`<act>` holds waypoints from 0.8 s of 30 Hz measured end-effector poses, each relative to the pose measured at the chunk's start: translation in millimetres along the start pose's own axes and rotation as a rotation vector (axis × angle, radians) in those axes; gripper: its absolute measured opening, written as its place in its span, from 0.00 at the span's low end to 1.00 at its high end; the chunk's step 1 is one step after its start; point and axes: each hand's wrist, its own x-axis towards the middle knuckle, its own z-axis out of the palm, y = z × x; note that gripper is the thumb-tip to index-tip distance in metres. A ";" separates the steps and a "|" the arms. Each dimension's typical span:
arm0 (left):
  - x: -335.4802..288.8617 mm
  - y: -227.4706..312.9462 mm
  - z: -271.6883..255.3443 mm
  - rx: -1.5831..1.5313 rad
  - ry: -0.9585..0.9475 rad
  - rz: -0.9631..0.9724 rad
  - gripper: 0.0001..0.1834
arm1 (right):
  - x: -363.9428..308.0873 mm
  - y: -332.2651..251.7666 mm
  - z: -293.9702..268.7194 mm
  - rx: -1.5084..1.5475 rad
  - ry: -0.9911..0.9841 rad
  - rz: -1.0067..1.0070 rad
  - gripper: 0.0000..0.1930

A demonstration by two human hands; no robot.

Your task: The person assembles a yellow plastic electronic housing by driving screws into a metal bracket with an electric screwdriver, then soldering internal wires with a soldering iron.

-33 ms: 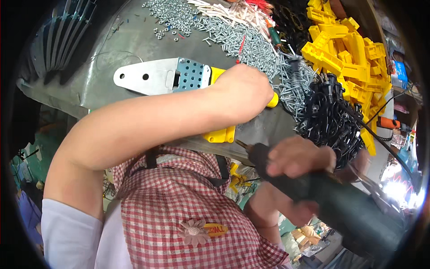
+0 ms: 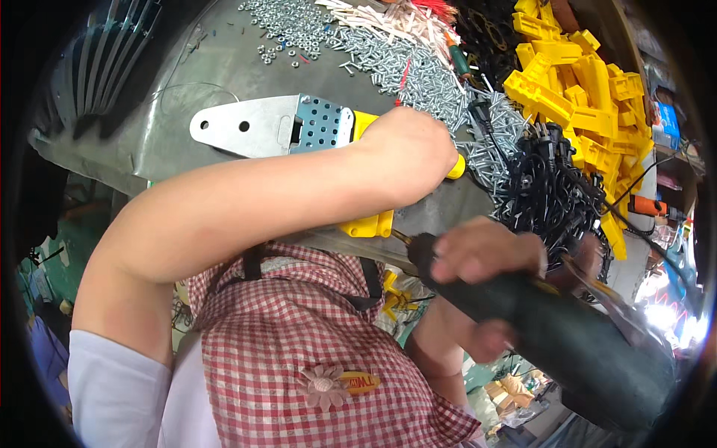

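My left hand [image 2: 411,153] is closed over a yellow plastic housing [image 2: 367,224] on the bench, its fingers mostly hidden. Joined to the housing is a flat metal plate [image 2: 224,128] with a tapered end and two holes, and a perforated metal sleeve [image 2: 323,123]. A yellow rounded end [image 2: 456,167] sticks out beyond my knuckles. My right hand [image 2: 485,254] grips a dark power screwdriver [image 2: 582,336], tilted across the lower right. Its thin bit [image 2: 401,237] ends close by the housing's near edge; I cannot tell whether they touch.
Loose screws [image 2: 403,67] and nuts [image 2: 276,30] lie heaped at the back. Black corded plugs [image 2: 549,179] and yellow plastic parts [image 2: 582,89] are piled on the right. A green-handled tool [image 2: 458,60] lies among the screws. Stacked metal strips [image 2: 97,67] stand far left.
The power screwdriver and my right hand have shifted slightly up and left, bringing the bit nearer the yellow housing. My left hand stays in place.
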 end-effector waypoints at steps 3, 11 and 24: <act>-1.7 -2.4 2.4 0.014 -0.016 -0.022 0.11 | -5.0 9.7 0.6 -0.100 -0.056 0.062 0.41; -6.8 2.4 -4.3 0.073 0.015 0.010 0.12 | -9.0 35.9 -12.3 -0.078 -0.288 0.059 0.42; -76.1 -28.5 -42.7 0.029 -0.055 -0.034 0.40 | -4.1 33.5 -9.7 -0.001 -0.569 0.077 0.42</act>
